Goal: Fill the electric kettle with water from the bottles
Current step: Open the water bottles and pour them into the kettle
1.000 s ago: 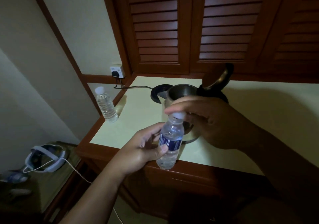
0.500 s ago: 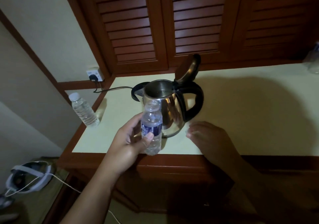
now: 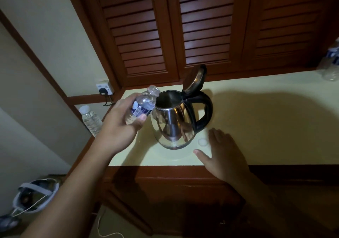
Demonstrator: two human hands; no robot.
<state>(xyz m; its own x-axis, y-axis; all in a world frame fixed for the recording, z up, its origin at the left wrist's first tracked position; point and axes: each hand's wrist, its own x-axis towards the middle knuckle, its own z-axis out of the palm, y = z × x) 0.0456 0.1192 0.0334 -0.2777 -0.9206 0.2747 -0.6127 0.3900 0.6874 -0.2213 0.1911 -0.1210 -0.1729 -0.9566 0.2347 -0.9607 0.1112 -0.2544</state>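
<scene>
A steel electric kettle (image 3: 174, 122) with a black handle stands on the pale counter (image 3: 266, 120), its lid hinged up and open. My left hand (image 3: 119, 125) grips a small uncapped water bottle (image 3: 144, 104) with a blue label, tilted with its mouth right by the kettle's rim on the left. My right hand (image 3: 223, 151) rests flat on the counter by the kettle's base, fingers relaxed. A white bottle cap (image 3: 202, 142) lies on the counter just beside its fingers. A second, capped bottle (image 3: 91, 120) stands at the counter's left edge.
Another labelled bottle (image 3: 332, 63) stands at the far right of the counter. Louvred wooden doors (image 3: 201, 26) rise behind. A wall socket (image 3: 104, 89) with a black plug and cord sits at the back left. A white headset with cable (image 3: 34, 195) lies on a low surface below left.
My right hand took the cap off and dropped to the counter, leaving the cap there. My left hand lifted the bottle and tilted its mouth toward the kettle opening.
</scene>
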